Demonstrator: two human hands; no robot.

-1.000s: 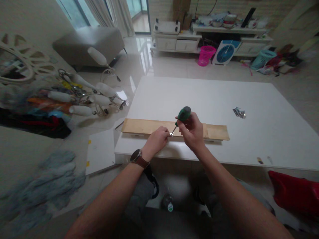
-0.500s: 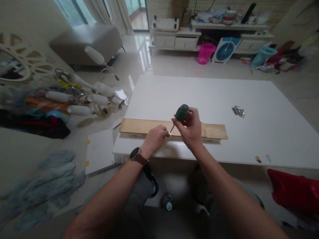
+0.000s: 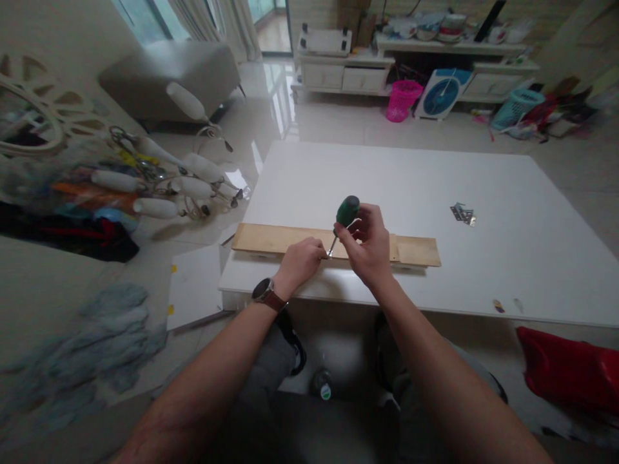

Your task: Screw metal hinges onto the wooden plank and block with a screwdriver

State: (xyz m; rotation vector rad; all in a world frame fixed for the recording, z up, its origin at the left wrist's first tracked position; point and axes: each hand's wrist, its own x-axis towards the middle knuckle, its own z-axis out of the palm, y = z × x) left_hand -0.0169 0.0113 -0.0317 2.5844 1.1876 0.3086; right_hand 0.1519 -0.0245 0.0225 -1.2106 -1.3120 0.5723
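A long wooden board [image 3: 271, 240] lies across the near part of a white panel [image 3: 396, 187]. My right hand [image 3: 368, 248] is closed on a green-handled screwdriver [image 3: 347, 212], tilted with its tip down at the board's near edge. A small shiny metal piece [image 3: 329, 254] shows at that tip, too small to make out fully. My left hand [image 3: 304, 259] has its fingers pinched at the same spot, beside the screwdriver tip; what they grip, if anything, is hidden. A watch with a brown strap [image 3: 269, 295] is on my left wrist.
Several metal brackets [image 3: 463, 214] lie on the panel to the right, and two small pieces near its front edge. A red object [image 3: 565, 367] sits at the lower right. A lamp [image 3: 188, 180] with several white shades lies at left. A bottle [image 3: 322, 385] stands between my legs.
The screwdriver handle has tipped slightly to the left, with my right fingers shifting on it. My left hand stays at the board's edge. The whole view has shifted a little.
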